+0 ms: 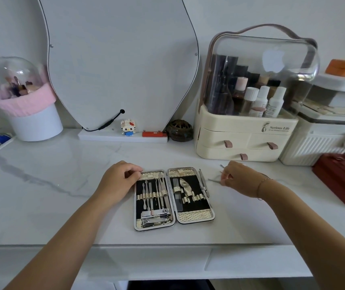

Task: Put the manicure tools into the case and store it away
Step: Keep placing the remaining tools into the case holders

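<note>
Head view, mid-frame: your left hand (121, 181) curls its fingers on the upper-left corner of the open case (194, 215), probably to steady it, while your right hand (238, 178), just right of it, pinches a thin tool (213, 180) for a vacant loop; a loose tool (204, 183) lies beside the rim.

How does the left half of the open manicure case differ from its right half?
The left half is nearly full, with thin tools and two clippers; the right half holds few tools, several loops empty. The left hand holds the left half's top corner; the right hand, pinching a loose tool, is apart from the right half. Both lie open, flat, black-lined.
</note>
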`<control>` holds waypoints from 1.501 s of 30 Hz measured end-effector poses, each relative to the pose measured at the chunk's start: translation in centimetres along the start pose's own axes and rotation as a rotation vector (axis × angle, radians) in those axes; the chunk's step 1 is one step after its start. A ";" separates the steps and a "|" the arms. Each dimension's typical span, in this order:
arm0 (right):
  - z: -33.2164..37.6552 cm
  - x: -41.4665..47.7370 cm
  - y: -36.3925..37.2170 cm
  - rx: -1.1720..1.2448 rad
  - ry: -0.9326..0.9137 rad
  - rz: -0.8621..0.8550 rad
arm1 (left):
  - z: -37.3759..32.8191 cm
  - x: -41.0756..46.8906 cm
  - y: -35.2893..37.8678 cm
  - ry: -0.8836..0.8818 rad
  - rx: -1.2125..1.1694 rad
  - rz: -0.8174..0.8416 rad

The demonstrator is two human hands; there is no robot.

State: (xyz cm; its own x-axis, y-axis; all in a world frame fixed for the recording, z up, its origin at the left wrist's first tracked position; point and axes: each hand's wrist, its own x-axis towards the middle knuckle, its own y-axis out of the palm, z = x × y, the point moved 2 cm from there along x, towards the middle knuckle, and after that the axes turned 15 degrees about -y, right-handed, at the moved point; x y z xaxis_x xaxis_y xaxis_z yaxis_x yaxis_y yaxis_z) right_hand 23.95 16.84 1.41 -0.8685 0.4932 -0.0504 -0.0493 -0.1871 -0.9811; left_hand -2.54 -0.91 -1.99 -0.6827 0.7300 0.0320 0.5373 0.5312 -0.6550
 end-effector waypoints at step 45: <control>2.2 -9.4 4.0 0.091 -0.159 -0.500 | 0.1 0.2 -0.2 0.025 0.007 -0.011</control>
State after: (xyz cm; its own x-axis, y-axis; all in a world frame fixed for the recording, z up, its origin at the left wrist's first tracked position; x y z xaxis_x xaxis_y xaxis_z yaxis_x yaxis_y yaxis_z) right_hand 30.85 9.56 -1.60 -0.7916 0.4078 0.4550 -0.5128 -0.0385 -0.8576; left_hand -2.84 -0.90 -1.96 -0.6762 0.7344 0.0581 0.5260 0.5365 -0.6599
